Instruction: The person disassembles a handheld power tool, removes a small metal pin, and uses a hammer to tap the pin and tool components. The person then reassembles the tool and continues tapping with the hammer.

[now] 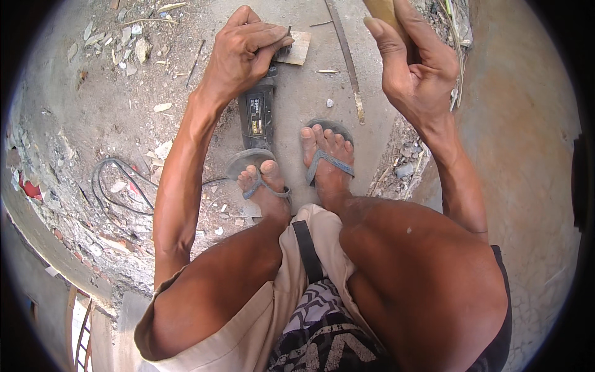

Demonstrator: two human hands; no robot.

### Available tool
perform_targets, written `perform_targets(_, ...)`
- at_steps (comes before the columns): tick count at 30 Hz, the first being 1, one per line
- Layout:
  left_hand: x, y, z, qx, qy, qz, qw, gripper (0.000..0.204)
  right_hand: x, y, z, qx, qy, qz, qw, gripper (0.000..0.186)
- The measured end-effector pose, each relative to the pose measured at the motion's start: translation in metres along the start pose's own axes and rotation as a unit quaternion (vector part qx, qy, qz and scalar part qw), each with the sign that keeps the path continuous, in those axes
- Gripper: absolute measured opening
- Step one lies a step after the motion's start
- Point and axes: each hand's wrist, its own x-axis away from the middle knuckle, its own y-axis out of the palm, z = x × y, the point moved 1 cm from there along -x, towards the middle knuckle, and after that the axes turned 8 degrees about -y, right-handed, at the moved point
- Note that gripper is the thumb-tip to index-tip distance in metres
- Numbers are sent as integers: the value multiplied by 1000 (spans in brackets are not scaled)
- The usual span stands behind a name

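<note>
A black angle grinder (256,115) lies on the ground beyond my left foot, its body pointing away from me. Over its far end is my left hand (251,46), fingers closed in a pinch. A small dark part shows at those fingertips, but the hand covers most of it, and I cannot tell if it belongs to the grinder. Just right of the fingertips lies a flat pale piece (299,49), like board or tile. My right hand (421,62) is raised at the upper right, gripping a flat yellowish-brown piece (383,9) cut off by the picture's top edge.
A long thin strip (347,59) lies between my hands. The black cord (102,180) loops on the left over rubble (141,49) and dust. My sandalled feet (330,152) stand close to the grinder. More debris (406,164) lies along the smooth floor's edge (514,136) at right.
</note>
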Motion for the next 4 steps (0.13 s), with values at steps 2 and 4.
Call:
perform_targets(2,1,-1,-2,8,12,7,1000,15,1,-9,1,-10,3,-135,991,39)
perform_targets(4,2,-3,0,23,6,17,1000,13,1,-13,-2,1,37,-222,974,39)
